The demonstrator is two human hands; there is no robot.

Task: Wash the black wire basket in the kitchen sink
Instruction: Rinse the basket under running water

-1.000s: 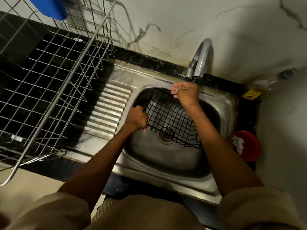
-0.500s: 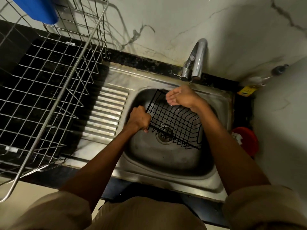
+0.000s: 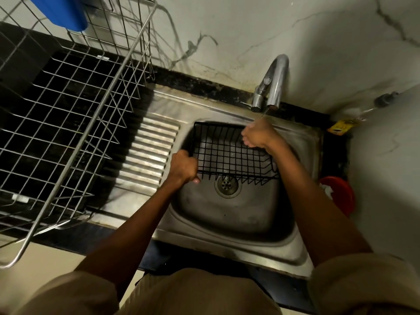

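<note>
The black wire basket (image 3: 227,153) lies tilted in the steel sink (image 3: 227,251), its near edge over the drain (image 3: 227,184). My left hand (image 3: 184,167) grips the basket's near left corner. My right hand (image 3: 259,136) sits at the far right rim just below the tap (image 3: 276,80), fingers curled over the wires. A thin stream of water falls from the spout onto that hand. The basket's right end is hidden behind my right forearm.
A large steel wire rack (image 3: 68,110) stands on the dark counter to the left, beside the ribbed drainboard (image 3: 152,153), with a blue object (image 3: 61,10) at its far end. A red bowl (image 3: 341,194) and a yellow packet (image 3: 341,128) sit right of the sink.
The basket has turned and now lies flatter, with its left end swung toward the sink's far left. My right hand dropped from under the spout onto the far rim. My left hand kept its grip.
</note>
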